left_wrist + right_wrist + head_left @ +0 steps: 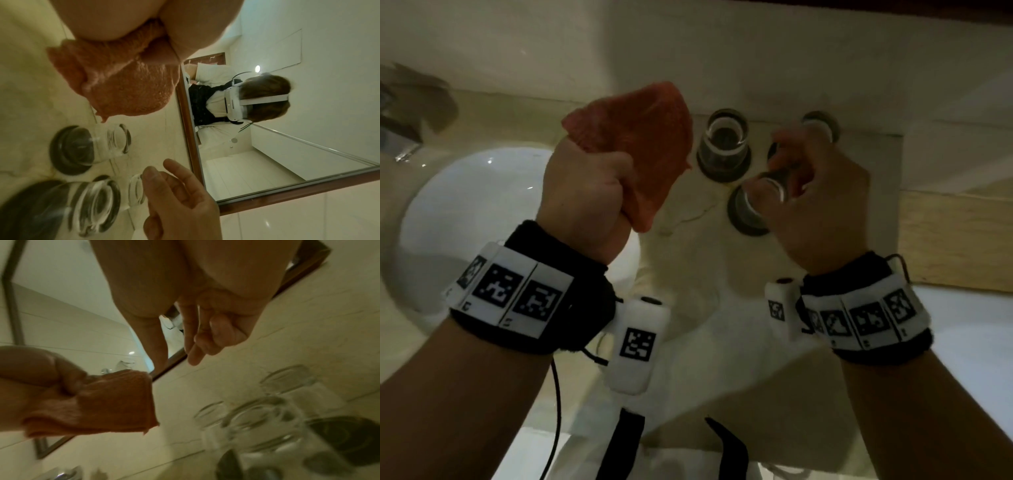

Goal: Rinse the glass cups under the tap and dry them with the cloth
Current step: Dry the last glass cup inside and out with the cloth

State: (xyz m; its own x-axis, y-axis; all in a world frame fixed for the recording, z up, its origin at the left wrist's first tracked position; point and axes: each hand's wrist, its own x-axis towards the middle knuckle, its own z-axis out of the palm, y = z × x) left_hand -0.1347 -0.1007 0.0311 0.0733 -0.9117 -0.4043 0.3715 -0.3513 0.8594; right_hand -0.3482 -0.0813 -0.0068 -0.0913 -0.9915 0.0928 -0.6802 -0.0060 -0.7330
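— Orange terry, bunched and soft: that is the cloth your left hand has clenched in its fist, raised over the bench between the white basin on the left and the cups on the right.

— And my right hand?

— Loosely curled, gripping nothing. The wrist views show its fingers half bent in the air above the near glass cup, just short of it. From the head view I cannot tell if a fingertip brushes the rim.

— Where do the cups stand?

— Three clear, round glass cups, upright on dark round coasters, mouths up. The near one lies directly below and a little left of your right hand. The middle cup stands farther back, just right of the cloth. The far cup is half hidden behind your fingers.

— Which hand should take one?

— Your right, I judge; it is far nearer, and the left is full. The cup's long axis is vertical, so come down round its wall. The glass looks smooth, probably slippery when wet, and the neighbouring cups stand close enough to knock.
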